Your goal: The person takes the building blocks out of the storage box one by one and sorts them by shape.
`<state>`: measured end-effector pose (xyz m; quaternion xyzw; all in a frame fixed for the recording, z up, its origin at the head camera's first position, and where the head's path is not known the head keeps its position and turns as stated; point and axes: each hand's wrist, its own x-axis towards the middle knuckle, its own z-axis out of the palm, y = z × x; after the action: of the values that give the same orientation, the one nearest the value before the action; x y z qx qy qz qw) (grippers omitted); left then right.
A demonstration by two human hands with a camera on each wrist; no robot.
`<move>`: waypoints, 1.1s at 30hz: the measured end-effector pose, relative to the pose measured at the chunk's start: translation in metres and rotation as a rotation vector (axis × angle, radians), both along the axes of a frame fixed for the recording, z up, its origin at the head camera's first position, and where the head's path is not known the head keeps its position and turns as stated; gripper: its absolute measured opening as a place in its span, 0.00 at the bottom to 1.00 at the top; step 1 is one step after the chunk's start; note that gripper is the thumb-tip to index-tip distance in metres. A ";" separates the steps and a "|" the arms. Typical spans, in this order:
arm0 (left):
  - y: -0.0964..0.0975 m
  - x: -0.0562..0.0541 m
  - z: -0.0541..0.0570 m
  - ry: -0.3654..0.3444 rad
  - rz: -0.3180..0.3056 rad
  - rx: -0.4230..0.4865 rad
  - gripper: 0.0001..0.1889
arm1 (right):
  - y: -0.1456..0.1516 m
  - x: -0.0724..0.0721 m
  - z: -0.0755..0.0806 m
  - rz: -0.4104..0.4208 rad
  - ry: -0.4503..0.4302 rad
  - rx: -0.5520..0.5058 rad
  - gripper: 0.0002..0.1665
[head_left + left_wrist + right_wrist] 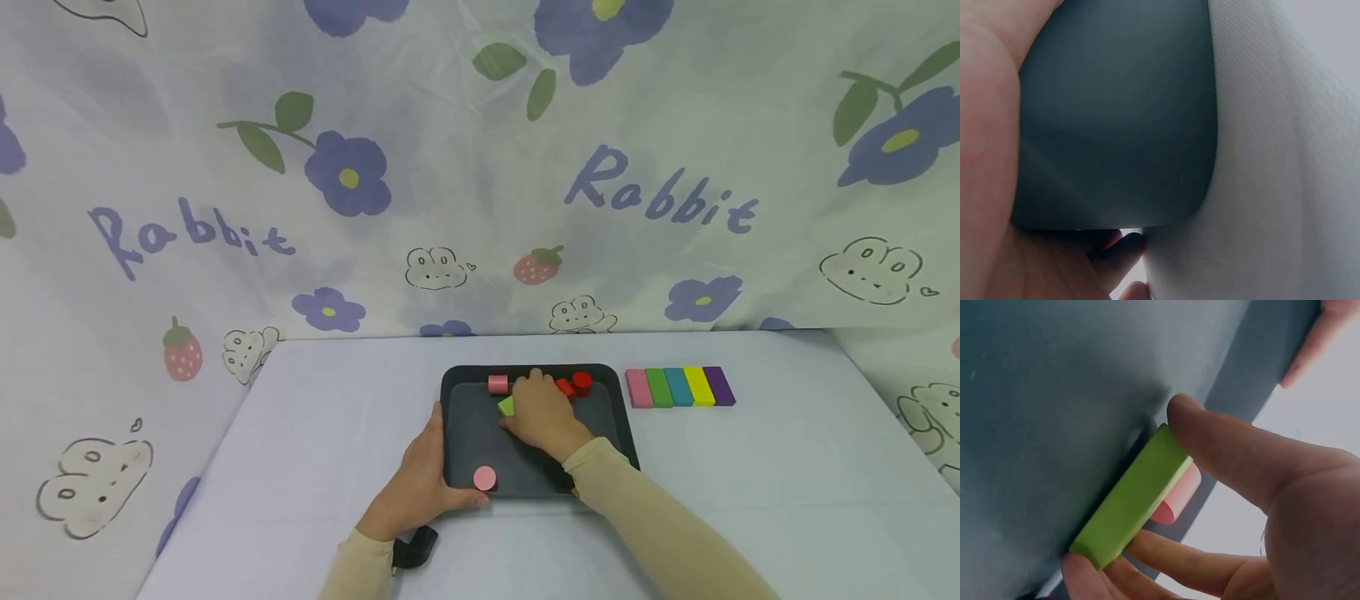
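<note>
On the left, the left hand (420,487) spreads around the near-left corner of a dark tray (467,433) on the table (330,417), thumb along its near edge. Farther right, over the tray's far half and just nearer than a pink cylinder (498,384), a green block (1132,497) sits pinched by its ends in the right hand (542,414), its long axis running from thumb to fingertip. Right of that hand, red pieces (582,383) line the far wall, with bare tray floor nearer.
</note>
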<state>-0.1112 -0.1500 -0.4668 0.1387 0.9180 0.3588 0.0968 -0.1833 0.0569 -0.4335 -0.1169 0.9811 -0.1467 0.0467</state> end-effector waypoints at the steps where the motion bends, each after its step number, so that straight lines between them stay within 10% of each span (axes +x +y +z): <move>1: 0.000 0.000 0.000 0.000 -0.001 0.000 0.77 | 0.002 0.000 0.001 0.008 0.006 -0.009 0.32; 33: 0.008 -0.006 0.003 -0.012 0.037 -0.017 0.78 | 0.040 0.009 0.027 0.051 0.065 -0.138 0.41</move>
<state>-0.1173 -0.1420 -0.4642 0.1188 0.9227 0.3537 0.0970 -0.1745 0.0968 -0.4061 -0.1494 0.9664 -0.2090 0.0102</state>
